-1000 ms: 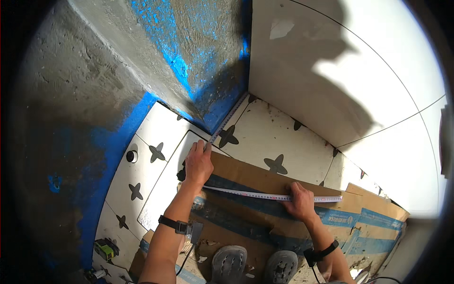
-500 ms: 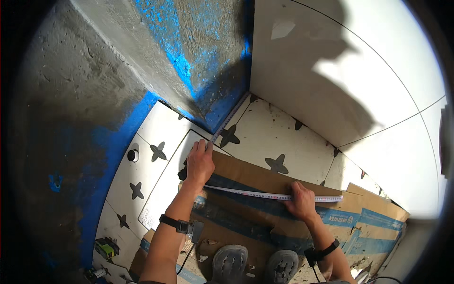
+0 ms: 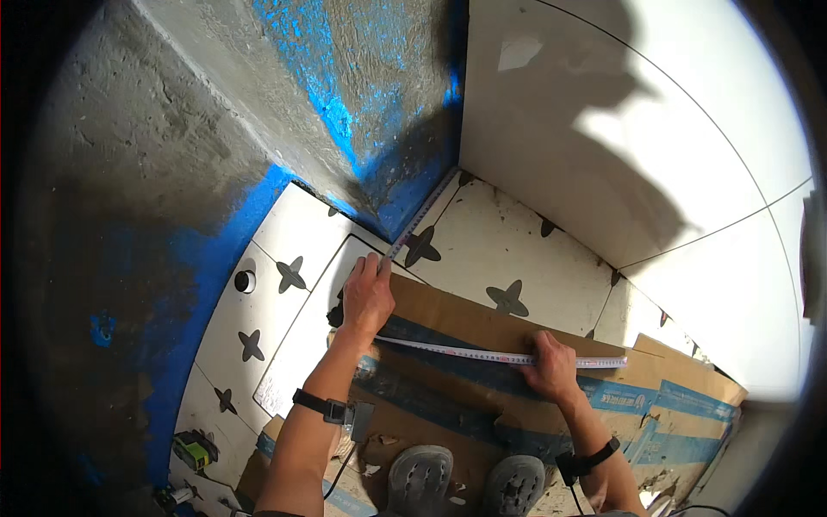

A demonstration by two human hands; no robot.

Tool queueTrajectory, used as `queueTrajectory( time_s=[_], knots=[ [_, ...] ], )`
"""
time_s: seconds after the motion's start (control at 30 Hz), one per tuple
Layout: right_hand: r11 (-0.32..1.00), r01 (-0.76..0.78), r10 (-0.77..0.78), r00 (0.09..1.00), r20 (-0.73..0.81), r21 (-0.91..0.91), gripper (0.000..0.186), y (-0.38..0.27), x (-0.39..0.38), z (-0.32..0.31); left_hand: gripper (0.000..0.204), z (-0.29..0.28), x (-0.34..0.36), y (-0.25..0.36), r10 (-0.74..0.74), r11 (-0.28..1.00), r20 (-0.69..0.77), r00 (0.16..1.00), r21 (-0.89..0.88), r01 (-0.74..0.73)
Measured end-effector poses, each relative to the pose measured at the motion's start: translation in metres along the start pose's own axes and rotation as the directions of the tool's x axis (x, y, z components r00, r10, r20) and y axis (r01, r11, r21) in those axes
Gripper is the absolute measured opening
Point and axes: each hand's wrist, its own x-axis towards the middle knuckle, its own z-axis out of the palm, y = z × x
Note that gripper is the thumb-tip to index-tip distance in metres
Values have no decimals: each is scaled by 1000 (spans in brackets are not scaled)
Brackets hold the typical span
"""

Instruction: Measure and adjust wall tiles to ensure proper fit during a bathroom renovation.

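A white tape measure strip (image 3: 482,354) runs from the wall corner down along the base of the blue-smeared wall to my left hand (image 3: 368,297). Its fingers are closed around the strip beside the wall's end. Below that hand, another stretch of the strip crosses over brown cardboard (image 3: 465,312) to my right hand (image 3: 550,366), which grips it with closed fingers. The strip's end sticks out to the right of this hand. Whatever joins the two stretches is hidden by my left hand and wrist.
White floor tiles (image 3: 551,267) with dark four-petal marks lie beyond the cardboard. A large white tiled wall (image 3: 551,138) rises at the right. A small black-and-white cylinder (image 3: 245,282) and a green-and-black device (image 3: 195,450) sit at the left. My grey shoes (image 3: 420,481) rest on the cardboard.
The whole view has shifted very slightly. Both hands keep their hold on the tape measure strip, in the same places.
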Motion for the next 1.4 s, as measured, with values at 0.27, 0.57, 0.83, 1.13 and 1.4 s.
queueTrajectory(
  time_s=[0.27,0.57,0.83,1.13,1.4],
  knots=[
    [1000,-10,9,1000,-25,-8,47,3,0,4,39,-1,2,0,46,998,38,998,43,-48],
    [1000,-17,17,1000,-4,2,52,1,0,1,42,0,4,0,5,999,64,998,-35,-3],
    [1000,-13,13,1000,-9,-15,52,0,-1,1,42,-5,6,4,1,999,81,997,-33,2],
    [1000,-1,1,1000,-18,-5,51,-4,2,-2,43,1,5,-2,-6,1000,90,996,-29,9],
    [999,41,-41,999,-14,-25,54,4,-4,-5,50,-3,0,2,-41,998,101,994,-43,45]
  ],
)
